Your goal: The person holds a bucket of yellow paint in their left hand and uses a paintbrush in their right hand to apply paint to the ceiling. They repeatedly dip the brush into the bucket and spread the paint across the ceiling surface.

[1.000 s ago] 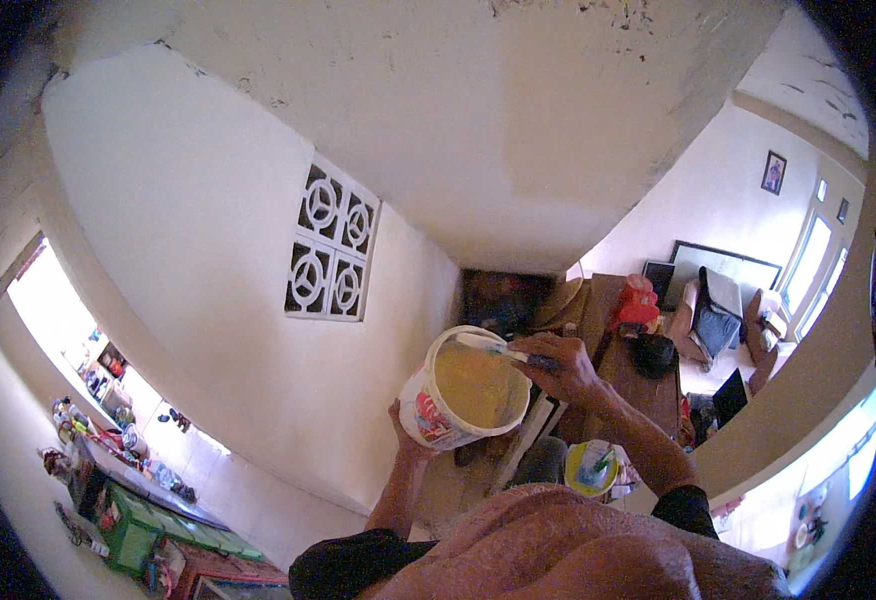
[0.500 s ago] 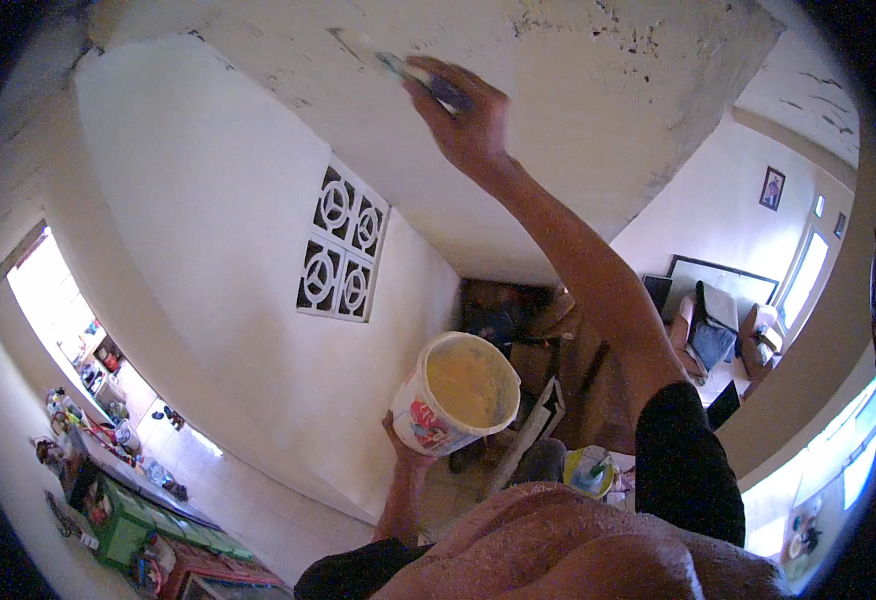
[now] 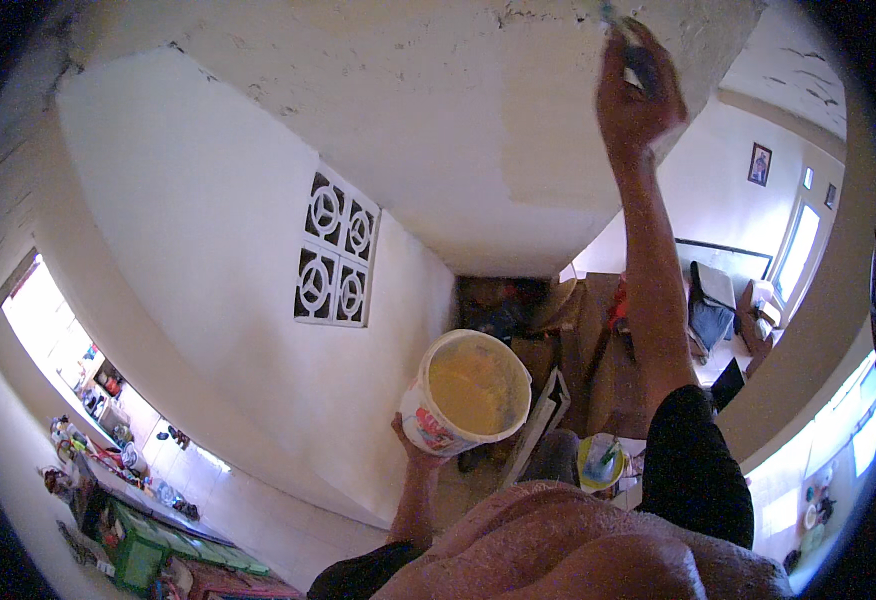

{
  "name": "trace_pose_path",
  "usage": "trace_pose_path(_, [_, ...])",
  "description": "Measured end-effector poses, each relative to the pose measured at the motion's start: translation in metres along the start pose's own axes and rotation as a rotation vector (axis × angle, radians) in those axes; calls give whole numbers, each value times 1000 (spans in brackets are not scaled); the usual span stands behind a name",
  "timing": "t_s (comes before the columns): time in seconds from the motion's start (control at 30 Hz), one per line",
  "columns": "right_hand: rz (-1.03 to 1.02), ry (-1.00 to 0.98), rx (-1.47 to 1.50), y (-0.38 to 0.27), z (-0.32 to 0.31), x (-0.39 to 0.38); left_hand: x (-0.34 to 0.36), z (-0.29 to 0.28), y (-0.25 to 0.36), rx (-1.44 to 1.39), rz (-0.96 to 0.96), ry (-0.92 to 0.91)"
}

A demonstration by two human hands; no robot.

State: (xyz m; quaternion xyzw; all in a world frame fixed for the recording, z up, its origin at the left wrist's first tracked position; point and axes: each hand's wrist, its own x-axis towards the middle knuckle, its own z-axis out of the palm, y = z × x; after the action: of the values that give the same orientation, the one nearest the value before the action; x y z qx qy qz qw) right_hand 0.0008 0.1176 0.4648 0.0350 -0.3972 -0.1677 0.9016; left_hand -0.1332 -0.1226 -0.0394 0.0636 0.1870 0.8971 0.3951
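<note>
My left hand (image 3: pixel 410 445) holds a white bucket (image 3: pixel 466 392) from below; cream-yellow paint fills it. My right hand (image 3: pixel 634 92) is raised high on a straight arm and grips a paintbrush (image 3: pixel 630 45) whose bristles touch the ceiling (image 3: pixel 378 70) near the top of the picture. A smoother, freshly coated patch (image 3: pixel 558 150) of ceiling lies just left of my raised arm. The brush tip is partly hidden by my fingers.
A white wall with a patterned vent block (image 3: pixel 338 255) runs down the left. Far below lie cardboard boxes (image 3: pixel 583 330), a small yellow paint pot (image 3: pixel 603 462), a green crate (image 3: pixel 138 545) and clutter by a bright doorway (image 3: pixel 68 350). A framed picture (image 3: pixel 758 163) hangs at right.
My right hand left the bucket, rose to the ceiling with the brush, then swept to the right along it. The bucket stayed in my left hand.
</note>
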Motion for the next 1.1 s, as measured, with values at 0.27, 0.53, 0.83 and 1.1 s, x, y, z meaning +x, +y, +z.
trace_pose_path(0.27, [-82, -290, 23, -55, 62, -62, -2, 3, -6, 17, -13, 8])
trace_pose_path(0.53, [-228, -486, 440, -136, 151, -105, -16, 11, -1, 77, 37, 61])
trace_pose_path(0.83, [-152, -190, 210, 8, 30, -34, 21, -50, -11, -70, 17, -579])
trace_pose_path(1.1, [589, -423, 281, -32, -143, -45, 14, -30, -9, -82, 11, 3])
